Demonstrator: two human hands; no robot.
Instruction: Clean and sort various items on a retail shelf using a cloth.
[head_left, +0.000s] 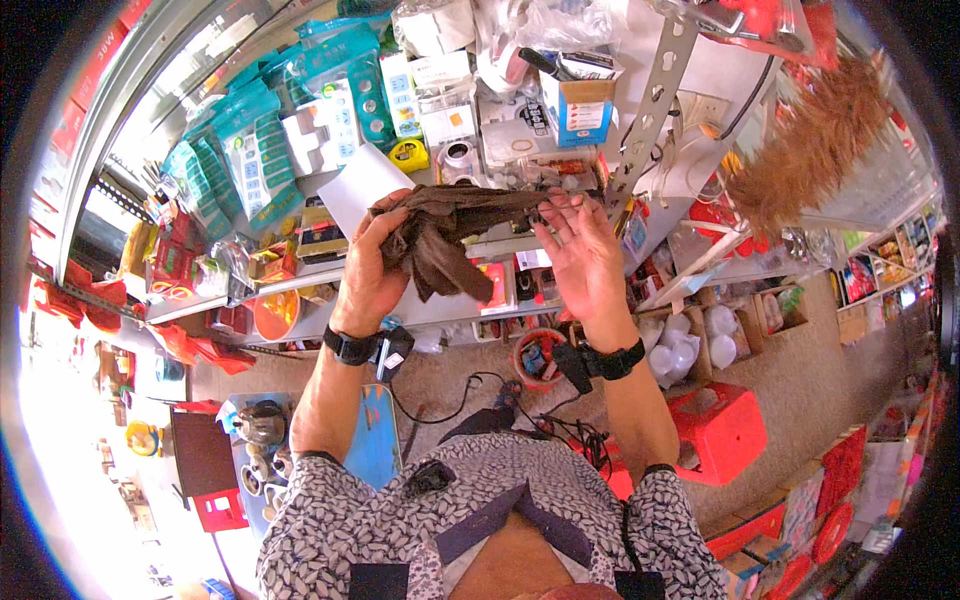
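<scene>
A crumpled dark brown cloth is stretched between my two hands above the edge of a cluttered shelf. My left hand grips the bunched end, with a loose flap hanging down beside it. The narrow end reaches my right hand, whose thumb and forefinger pinch it while the palm faces up and the other fingers spread. Behind the cloth lie a white sheet of paper and a yellow tape measure. Black straps circle both wrists.
Teal packages crowd the shelf at the left. A blue and white box stands at the back, beside a perforated metal upright. A brown feather duster hangs right. Below are a red stool, a red bucket and black cables.
</scene>
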